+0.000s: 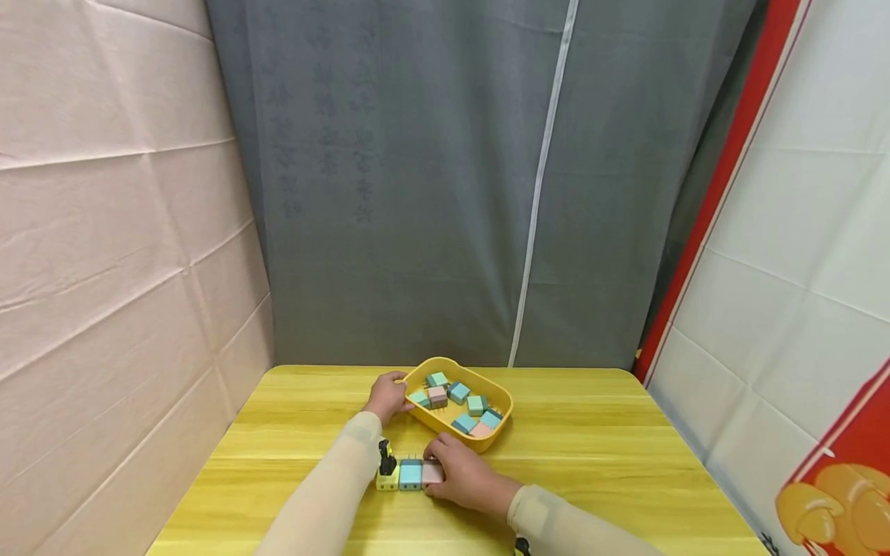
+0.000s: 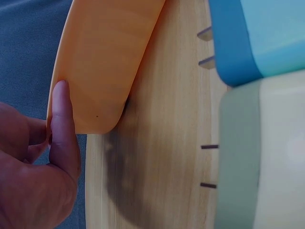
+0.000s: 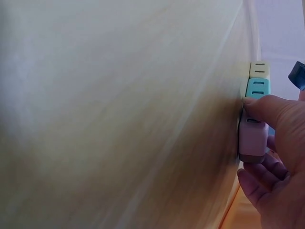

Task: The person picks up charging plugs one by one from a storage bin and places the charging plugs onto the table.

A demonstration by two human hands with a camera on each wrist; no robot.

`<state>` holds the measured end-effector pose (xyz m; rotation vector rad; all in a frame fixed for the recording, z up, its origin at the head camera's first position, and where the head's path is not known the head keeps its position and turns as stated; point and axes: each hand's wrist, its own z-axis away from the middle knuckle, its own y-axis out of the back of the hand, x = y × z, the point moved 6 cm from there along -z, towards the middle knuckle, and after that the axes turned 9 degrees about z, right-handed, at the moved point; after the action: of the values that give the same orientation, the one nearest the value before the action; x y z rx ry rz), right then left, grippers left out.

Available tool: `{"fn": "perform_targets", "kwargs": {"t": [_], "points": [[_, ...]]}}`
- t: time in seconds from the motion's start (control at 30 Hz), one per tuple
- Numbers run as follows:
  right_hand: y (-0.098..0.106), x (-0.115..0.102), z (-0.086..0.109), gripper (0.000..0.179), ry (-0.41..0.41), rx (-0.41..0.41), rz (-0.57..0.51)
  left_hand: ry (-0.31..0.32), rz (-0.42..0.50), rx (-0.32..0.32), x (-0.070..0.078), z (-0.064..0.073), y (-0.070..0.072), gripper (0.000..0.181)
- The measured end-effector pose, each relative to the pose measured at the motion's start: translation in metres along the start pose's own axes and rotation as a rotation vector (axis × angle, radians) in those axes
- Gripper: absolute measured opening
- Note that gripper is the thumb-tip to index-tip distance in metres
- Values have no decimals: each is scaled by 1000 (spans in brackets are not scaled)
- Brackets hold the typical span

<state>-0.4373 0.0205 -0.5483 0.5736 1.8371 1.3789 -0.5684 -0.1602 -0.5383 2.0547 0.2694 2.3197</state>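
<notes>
My left hand [image 1: 386,396] grips the left end of a yellow plastic tray [image 1: 480,445]. In the left wrist view its thumb lies along the tray's outer wall [image 2: 105,57], with the other fingers behind the rim. My right hand [image 1: 467,477] pinches a pink plug adapter [image 3: 252,138], thumb on the slotted face and fingers on the far side. That adapter stands at the right end of a row on the table, beside a blue plug adapter [image 1: 411,476] and a pale yellow one [image 1: 387,482]. Their metal prongs point toward the tray.
Several more plug adapters, blue, green and pink, lie loose in the tray, such as a pink one [image 1: 437,395]. The wood-grain table [image 1: 591,463] ends at a grey curtain [image 1: 417,193]. Pale cloth walls [image 1: 125,270] stand at both sides.
</notes>
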Motion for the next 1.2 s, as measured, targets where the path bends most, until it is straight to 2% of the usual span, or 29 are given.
{"fn": "perform_targets", "kwargs": {"t": [0.33, 0.6, 0.77, 0.97, 1.2], "points": [[4, -2, 4, 48, 31, 45, 19, -19, 8, -9, 0, 0, 0, 41], [26, -1, 6, 38, 71, 141, -26, -22, 5, -9, -1, -2, 0, 40], [42, 10, 6, 28, 22, 184, -91, -22, 12, -7, -3, -5, 0, 40], [62, 30, 4, 24, -29, 262, -62, -36, 27, -2, -4, -8, 0, 40], [72, 63, -2, 25, -179, 300, -47, -36, 26, -11, -6, -8, -1, 40]]}}
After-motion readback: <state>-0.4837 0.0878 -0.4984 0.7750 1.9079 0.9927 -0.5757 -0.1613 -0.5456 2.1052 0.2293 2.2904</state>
